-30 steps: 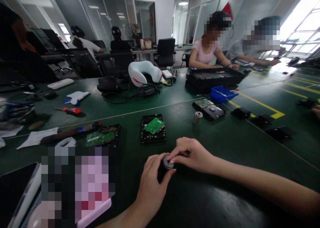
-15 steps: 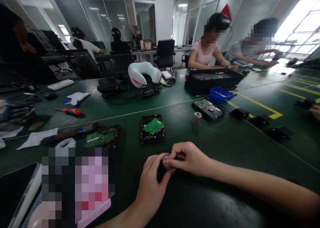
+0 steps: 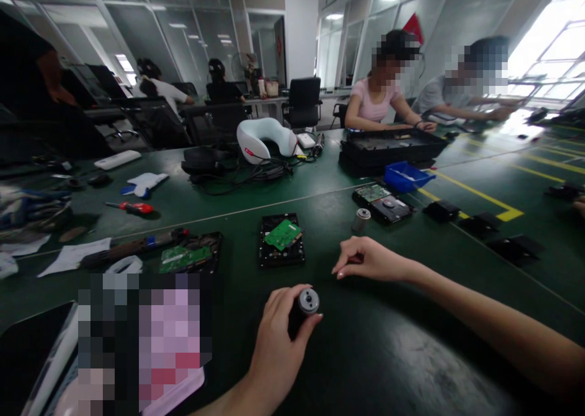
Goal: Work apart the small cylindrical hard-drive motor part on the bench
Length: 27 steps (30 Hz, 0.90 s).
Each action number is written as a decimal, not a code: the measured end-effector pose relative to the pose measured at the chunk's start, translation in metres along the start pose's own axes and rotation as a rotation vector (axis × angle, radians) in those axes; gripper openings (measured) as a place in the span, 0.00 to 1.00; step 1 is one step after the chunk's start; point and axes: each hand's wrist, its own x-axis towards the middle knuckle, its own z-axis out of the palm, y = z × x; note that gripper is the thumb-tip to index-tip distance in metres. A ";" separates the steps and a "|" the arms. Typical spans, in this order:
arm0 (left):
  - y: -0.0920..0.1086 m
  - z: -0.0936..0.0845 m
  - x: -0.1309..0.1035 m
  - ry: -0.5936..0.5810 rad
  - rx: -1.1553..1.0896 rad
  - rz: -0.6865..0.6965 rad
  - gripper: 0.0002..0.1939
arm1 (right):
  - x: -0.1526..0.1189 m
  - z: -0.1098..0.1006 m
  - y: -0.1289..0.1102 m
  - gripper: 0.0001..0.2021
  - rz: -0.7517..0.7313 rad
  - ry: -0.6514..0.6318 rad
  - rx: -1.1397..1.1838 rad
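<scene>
My left hand (image 3: pixel 280 334) is wrapped round a metal cylinder (image 3: pixel 309 301), whose round top with small dark holes faces up. To the right and further back, my right hand (image 3: pixel 365 259) hovers over the green table with thumb and forefinger bent close together; whether anything small is between them I cannot make out. A second metal cylinder (image 3: pixel 361 220) stands upright just beyond my right hand. Behind my left hand lies a black hard drive (image 3: pixel 269 254) with a loose green circuit board (image 3: pixel 284 234) on it.
Another drive (image 3: pixel 393 206) lies near a blue tray (image 3: pixel 406 177) and several black parts. At the left are a power screwdriver (image 3: pixel 128 250), a green board (image 3: pixel 183 257), a red screwdriver (image 3: pixel 137 208) and a laptop edge. People sit across the table (image 3: pixel 320 187).
My right hand has moved off the cylinder's top, to the right and away from me. The top of the cylinder in my left hand is now uncovered.
</scene>
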 end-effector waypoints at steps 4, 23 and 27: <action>-0.001 0.001 0.000 -0.003 0.001 0.008 0.17 | -0.003 -0.008 0.026 0.12 -0.003 -0.135 -0.071; -0.001 0.001 -0.002 0.015 -0.016 0.005 0.16 | 0.007 0.042 -0.044 0.09 -0.003 0.217 0.073; -0.003 0.003 -0.002 0.022 -0.011 0.006 0.17 | 0.008 0.048 -0.049 0.07 -0.061 0.197 -0.023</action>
